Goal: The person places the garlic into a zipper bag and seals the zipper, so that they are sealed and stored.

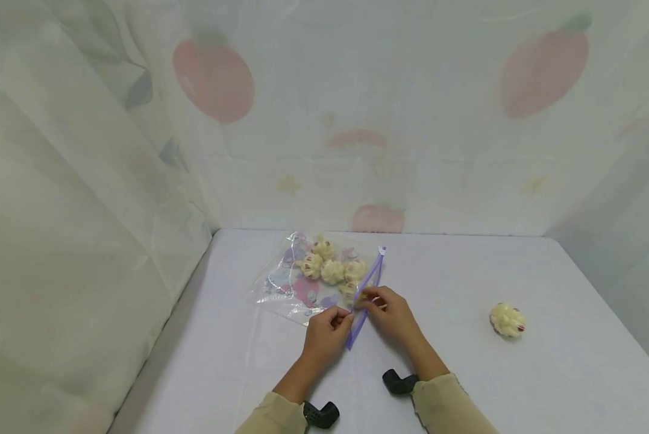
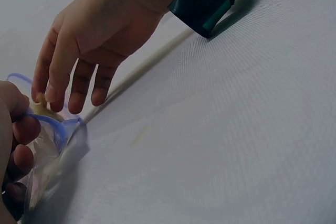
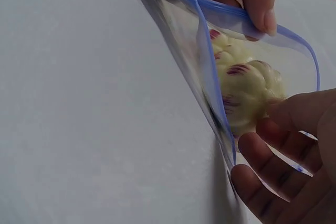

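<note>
Right now, the left hand (image 1: pixel 326 334) pinches the purple zip strip (image 1: pixel 370 272) of a clear zip bag (image 1: pixel 273 290), thumb on one side and fingers on the other. The bag lies on the white table (image 1: pixel 546 374) near six o'clock in the head view, its mouth facing three o'clock. At that mouth, the right hand (image 1: pixel 391 313) seems to pinch the stem end of a garlic bulb (image 3: pixel 244 93) with thumb and first finger, and its other fingers hang loose and apart. Other bulbs (image 1: pixel 332 272) sit deeper in the bag. To do this step well, I would lift the top lip so the mouth is wide, then slide the bulb well past the strip toward nine o'clock. Slow seems best, because thin plastic could catch on the bumpy sides. Letting go too near the edge could make the bulb roll out, I think. The head view shows a loose bulb (image 1: pixel 508 320) at three o'clock from the bag; neither wrist view has it. The right wrist view shows the open mouth and purple streaks up close. Only the left wrist view shows the little stem tip (image 2: pixel 41 98) between the right fingertips.
</note>
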`<action>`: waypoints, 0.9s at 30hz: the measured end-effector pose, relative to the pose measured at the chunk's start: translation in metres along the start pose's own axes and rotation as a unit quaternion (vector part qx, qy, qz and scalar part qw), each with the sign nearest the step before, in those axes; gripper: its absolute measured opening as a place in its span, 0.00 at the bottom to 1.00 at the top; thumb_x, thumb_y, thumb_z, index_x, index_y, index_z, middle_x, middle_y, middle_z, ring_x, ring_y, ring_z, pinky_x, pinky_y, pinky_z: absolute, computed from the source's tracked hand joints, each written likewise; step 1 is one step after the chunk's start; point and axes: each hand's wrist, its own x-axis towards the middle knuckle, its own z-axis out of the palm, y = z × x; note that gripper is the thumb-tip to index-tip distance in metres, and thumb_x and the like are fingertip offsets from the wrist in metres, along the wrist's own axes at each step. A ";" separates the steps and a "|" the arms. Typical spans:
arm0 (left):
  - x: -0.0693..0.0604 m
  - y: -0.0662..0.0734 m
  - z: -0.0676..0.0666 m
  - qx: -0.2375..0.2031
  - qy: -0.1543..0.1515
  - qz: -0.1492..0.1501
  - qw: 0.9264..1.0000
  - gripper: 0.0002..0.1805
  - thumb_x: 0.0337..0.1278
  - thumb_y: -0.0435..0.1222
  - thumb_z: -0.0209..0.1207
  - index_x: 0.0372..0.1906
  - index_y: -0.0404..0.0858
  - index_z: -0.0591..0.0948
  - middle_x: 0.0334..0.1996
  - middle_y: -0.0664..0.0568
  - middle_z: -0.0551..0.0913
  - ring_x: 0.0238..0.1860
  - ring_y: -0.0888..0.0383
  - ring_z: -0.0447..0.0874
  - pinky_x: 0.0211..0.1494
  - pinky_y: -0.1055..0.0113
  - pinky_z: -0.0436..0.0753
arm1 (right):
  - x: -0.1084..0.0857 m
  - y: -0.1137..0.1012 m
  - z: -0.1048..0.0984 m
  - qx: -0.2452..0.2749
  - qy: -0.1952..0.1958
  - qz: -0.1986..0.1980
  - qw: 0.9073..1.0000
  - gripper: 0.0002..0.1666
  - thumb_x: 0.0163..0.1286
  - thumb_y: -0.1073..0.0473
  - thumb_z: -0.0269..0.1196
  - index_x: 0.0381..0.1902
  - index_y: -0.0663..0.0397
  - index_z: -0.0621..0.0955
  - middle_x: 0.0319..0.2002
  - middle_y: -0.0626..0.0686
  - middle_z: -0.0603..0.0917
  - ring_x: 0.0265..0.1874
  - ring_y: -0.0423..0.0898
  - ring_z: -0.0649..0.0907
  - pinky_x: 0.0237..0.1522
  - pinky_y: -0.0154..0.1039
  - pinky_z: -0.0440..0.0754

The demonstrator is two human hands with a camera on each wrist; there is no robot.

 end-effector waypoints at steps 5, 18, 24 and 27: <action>0.000 0.000 0.000 -0.003 -0.002 0.003 1.000 0.06 0.58 0.37 0.67 0.27 0.48 0.84 0.19 0.63 0.80 0.20 0.70 0.73 0.25 0.73 0.76 | -0.001 0.000 0.003 -0.003 -0.040 0.004 0.999 0.19 0.64 0.69 0.65 0.53 0.52 0.82 0.49 0.52 0.85 0.41 0.47 0.85 0.40 0.37 0.83; 0.000 0.000 0.000 -0.008 -0.004 0.005 1.000 0.05 0.58 0.37 0.67 0.28 0.47 0.84 0.19 0.62 0.80 0.20 0.69 0.73 0.25 0.73 0.77 | -0.001 -0.006 -0.004 -0.026 -0.076 0.031 0.996 0.23 0.65 0.66 0.65 0.59 0.52 0.80 0.46 0.53 0.86 0.36 0.43 0.81 0.35 0.36 0.77; 0.000 0.000 0.000 -0.007 -0.005 -0.004 1.000 0.05 0.59 0.38 0.66 0.28 0.48 0.84 0.19 0.62 0.80 0.20 0.69 0.73 0.25 0.73 0.76 | 0.001 -0.002 -0.032 -0.058 -0.034 0.046 0.997 0.19 0.70 0.61 0.63 0.58 0.49 0.81 0.52 0.49 0.85 0.39 0.43 0.80 0.35 0.36 0.76; 0.000 0.000 -0.001 -0.004 -0.006 -0.002 1.000 0.05 0.59 0.39 0.66 0.28 0.48 0.84 0.19 0.62 0.80 0.20 0.69 0.73 0.25 0.73 0.76 | 0.002 0.001 -0.055 -0.092 0.006 0.040 0.995 0.18 0.69 0.60 0.63 0.57 0.52 0.81 0.51 0.50 0.86 0.39 0.45 0.80 0.35 0.38 0.76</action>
